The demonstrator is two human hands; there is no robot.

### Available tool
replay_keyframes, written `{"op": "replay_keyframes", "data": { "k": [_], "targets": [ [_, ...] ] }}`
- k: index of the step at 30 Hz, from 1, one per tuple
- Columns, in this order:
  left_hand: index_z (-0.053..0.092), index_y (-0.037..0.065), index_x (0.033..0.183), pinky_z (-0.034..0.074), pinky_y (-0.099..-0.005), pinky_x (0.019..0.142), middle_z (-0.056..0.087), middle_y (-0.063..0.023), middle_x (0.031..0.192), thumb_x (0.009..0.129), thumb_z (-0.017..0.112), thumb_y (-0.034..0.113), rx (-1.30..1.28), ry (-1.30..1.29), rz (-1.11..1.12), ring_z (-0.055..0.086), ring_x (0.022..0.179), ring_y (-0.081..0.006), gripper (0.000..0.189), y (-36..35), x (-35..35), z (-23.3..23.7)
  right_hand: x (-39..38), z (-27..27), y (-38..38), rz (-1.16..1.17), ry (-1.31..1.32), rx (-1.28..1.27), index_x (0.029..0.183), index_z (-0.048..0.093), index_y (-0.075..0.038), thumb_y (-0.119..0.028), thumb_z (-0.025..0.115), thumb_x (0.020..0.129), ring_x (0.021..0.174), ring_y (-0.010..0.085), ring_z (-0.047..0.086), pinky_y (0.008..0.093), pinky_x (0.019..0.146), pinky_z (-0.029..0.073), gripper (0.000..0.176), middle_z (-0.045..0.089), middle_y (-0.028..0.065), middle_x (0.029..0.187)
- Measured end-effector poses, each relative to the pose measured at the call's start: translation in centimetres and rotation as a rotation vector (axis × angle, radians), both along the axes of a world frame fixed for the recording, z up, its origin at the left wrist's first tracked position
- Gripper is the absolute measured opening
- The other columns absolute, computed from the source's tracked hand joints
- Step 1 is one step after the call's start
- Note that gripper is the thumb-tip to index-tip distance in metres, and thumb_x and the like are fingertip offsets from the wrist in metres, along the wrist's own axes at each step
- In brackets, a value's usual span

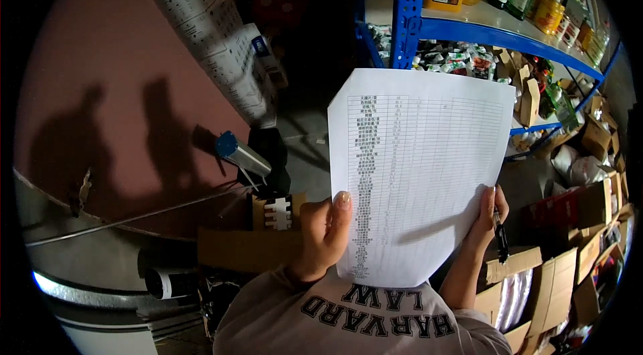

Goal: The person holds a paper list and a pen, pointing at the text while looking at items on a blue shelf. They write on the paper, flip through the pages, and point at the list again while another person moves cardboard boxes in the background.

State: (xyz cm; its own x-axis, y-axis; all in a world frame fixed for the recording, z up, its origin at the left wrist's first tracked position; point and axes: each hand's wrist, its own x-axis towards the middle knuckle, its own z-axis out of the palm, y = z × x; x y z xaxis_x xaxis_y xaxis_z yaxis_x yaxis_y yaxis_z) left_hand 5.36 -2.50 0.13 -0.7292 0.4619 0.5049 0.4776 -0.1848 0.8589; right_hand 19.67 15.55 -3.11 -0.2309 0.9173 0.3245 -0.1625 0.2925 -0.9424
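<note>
A white printed sheet (pixel 429 154) with a table of small rows is held up in front of my chest. My left hand (pixel 325 231) grips its lower left edge, thumb on the front. On the right edge, my right hand (pixel 492 214) pinches the sheet, and a black pen (pixel 500 238) sticks down from the same hand. The sheet's top left corner looks cut or folded back. A shadow falls across its lower right part.
Blue metal shelving (pixel 499 32) with bottles, jars and packets stands at the upper right. Open cardboard boxes (pixel 556 288) line the right side. Stacked white cartons (pixel 207 27), a blue-capped cylinder (pixel 241 154) and a long thin rod (pixel 127 221) are on the left.
</note>
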Motion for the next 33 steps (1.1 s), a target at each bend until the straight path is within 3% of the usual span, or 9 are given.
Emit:
{"op": "replay_keyframes", "data": {
  "k": [29,32,33],
  "targets": [
    [0.034,0.002,0.052,0.017,-0.0217,0.038,0.031,0.0028,0.043,0.084,0.041,0.016,0.033,-0.046,-0.016,0.024,0.04,-0.0037,0.035,0.2,0.2,0.5,-0.2,1.6,-0.6,-0.026,0.02,0.005,0.054,0.031,-0.008,-0.026,0.05,0.079,0.053,0.0034,0.023,0.0204,0.047,0.016,0.036,0.026,-0.0066,0.053],
    [0.034,0.002,0.052,0.017,-0.022,0.038,0.03,0.0028,0.042,0.084,0.041,0.017,0.014,-0.043,-0.002,0.024,0.04,-0.0037,0.036,0.2,0.4,0.7,-0.1,1.5,-0.6,-0.052,0.01,-0.014,0.054,0.031,-0.009,-0.026,0.05,0.079,0.053,0.0035,0.024,0.02,0.047,0.017,0.036,0.027,-0.0068,0.054],
    [0.034,0.002,0.052,0.017,-0.0221,0.038,0.03,0.0029,0.042,0.084,0.041,0.017,0.006,-0.049,-0.004,0.024,0.039,-0.0037,0.036,0.1,0.4,0.6,0.2,1.2,-0.5,-0.051,-0.019,-0.042,0.058,0.04,-0.007,-0.028,0.05,0.077,0.053,0.003,0.028,0.0194,0.049,0.021,0.03,0.032,-0.0067,0.054]
  ]
}}
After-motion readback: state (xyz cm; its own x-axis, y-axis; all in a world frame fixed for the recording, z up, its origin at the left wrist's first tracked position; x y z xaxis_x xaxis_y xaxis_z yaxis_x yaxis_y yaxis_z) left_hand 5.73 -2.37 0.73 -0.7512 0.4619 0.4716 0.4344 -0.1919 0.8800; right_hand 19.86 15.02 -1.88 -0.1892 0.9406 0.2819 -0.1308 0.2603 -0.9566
